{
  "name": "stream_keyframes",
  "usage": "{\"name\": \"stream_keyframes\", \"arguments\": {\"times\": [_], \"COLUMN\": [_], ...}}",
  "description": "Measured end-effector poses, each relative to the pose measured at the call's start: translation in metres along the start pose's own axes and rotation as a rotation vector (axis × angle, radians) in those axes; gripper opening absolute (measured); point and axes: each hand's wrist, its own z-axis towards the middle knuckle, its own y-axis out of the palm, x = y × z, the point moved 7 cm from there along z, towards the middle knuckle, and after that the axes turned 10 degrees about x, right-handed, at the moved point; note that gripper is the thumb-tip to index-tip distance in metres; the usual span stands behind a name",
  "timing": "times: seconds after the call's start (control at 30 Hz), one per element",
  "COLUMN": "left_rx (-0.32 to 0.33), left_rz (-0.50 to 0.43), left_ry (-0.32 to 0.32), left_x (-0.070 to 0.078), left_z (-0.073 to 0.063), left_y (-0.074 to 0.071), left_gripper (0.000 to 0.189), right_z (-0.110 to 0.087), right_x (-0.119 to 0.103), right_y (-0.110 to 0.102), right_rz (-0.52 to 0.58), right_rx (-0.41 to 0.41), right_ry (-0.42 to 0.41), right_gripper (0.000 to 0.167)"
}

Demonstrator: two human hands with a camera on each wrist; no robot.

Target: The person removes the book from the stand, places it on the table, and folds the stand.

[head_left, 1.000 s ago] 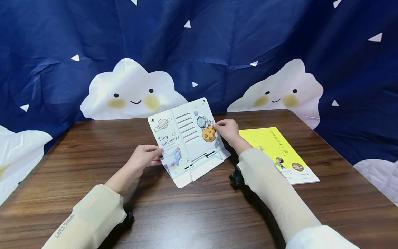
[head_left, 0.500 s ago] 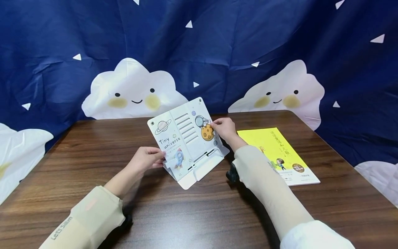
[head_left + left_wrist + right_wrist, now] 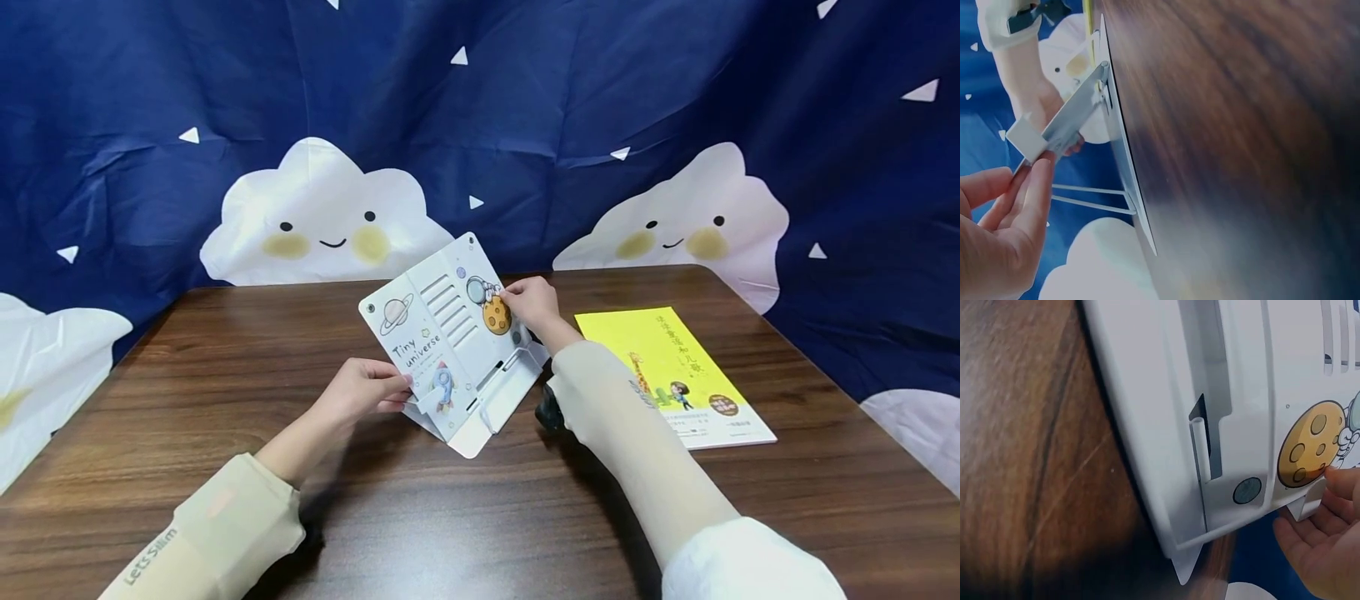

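Observation:
A white book stand [image 3: 442, 333] with "Tiny universe", planet, rocket and astronaut prints stands tilted back on the table, turned at an angle. My left hand [image 3: 363, 390] pinches its left edge between thumb and fingers, beside the rocket. At the opposite edge, near the orange moon, my right hand [image 3: 534, 304] pinches the panel. Seen side-on in the left wrist view, the stand has a flat base [image 3: 1124, 156] on the table and a wire prop [image 3: 1088, 189] behind. A small white clip [image 3: 1307, 500] on the panel's edge lies against the right fingers.
To the right of the stand lies a yellow and white book [image 3: 678, 367] with cartoon figures, partly covered by my right forearm. The brown wooden table [image 3: 420, 533] meets a blue curtain [image 3: 510, 100] with smiling clouds at its far edge.
The stand has turned counterclockwise, its left side coming nearer and its right side going farther. My left hand has shifted right and slightly nearer; my right hand has shifted left. Both keep their hold.

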Motion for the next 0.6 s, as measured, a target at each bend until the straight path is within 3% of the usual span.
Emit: {"name": "stream_keyframes", "arguments": {"times": [0.2,0.27,0.37,0.5,0.6], "left_rx": [-0.031,-0.024,-0.049,-0.064,-0.054], "left_rz": [-0.055,-0.049,-0.024,0.005,0.016], "left_ry": [0.03,0.018,0.026,0.029,0.019], "left_x": [-0.055,-0.063,-0.049,-0.013,0.003], "left_z": [0.042,0.046,0.034,0.006,-0.007], "left_y": [-0.004,-0.003,0.003,0.013,0.017], "left_gripper": [0.019,0.02,0.019,0.018,0.018], "right_z": [0.001,0.002,0.002,0.004,0.005], "right_x": [-0.007,-0.009,-0.012,-0.017,-0.021], "right_y": [0.004,0.005,0.006,0.009,0.012], "right_rz": [-0.001,-0.003,-0.018,-0.045,-0.061], "right_rx": [-0.025,-0.035,-0.047,-0.063,-0.075], "right_ry": [-0.013,-0.016,-0.023,-0.055,-0.081], "right_gripper": [0.021,0.021,0.02,0.02,0.02]}}
